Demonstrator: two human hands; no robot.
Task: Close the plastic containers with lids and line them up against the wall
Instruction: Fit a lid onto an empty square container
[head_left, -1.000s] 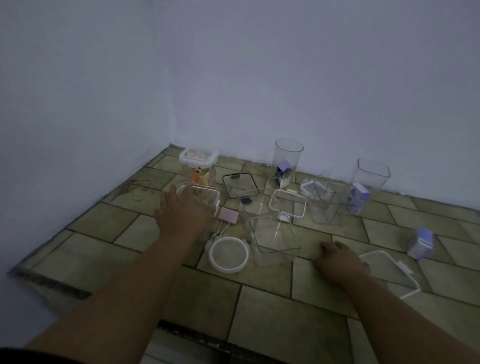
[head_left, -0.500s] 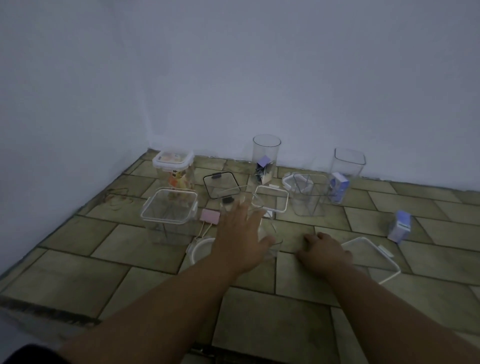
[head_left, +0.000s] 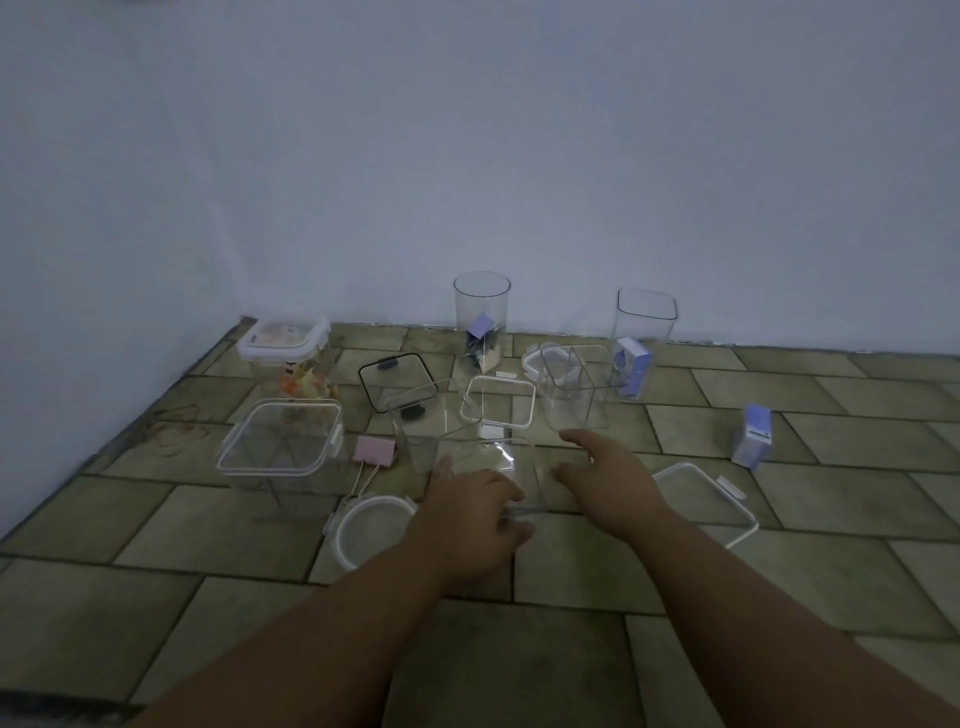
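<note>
A low clear container (head_left: 501, 460) without a lid stands on the tiled floor between my hands. My left hand (head_left: 470, 512) curls around its near left side. My right hand (head_left: 605, 478) is spread at its right wall, fingers apart. A round white lid (head_left: 371, 527) lies left of my left hand and a rectangular white lid (head_left: 701, 499) right of my right hand. A wide clear container (head_left: 280, 441) with a lid on it stands at the left. Behind it is a closed container (head_left: 284, 358) with coloured contents.
Farther back are a black-rimmed lid (head_left: 397, 382), a square white lid (head_left: 498, 400), open clear containers (head_left: 426, 421) (head_left: 571, 384), a tall round jar (head_left: 481, 317) and a tall square jar (head_left: 647, 322) by the wall. A pink binder clip (head_left: 375, 451) and blue boxes (head_left: 751, 436) (head_left: 631, 371) lie about.
My left hand left the wide lidded container at the left and came right onto the low clear container. My right hand lifted off the floor and opened beside that container.
</note>
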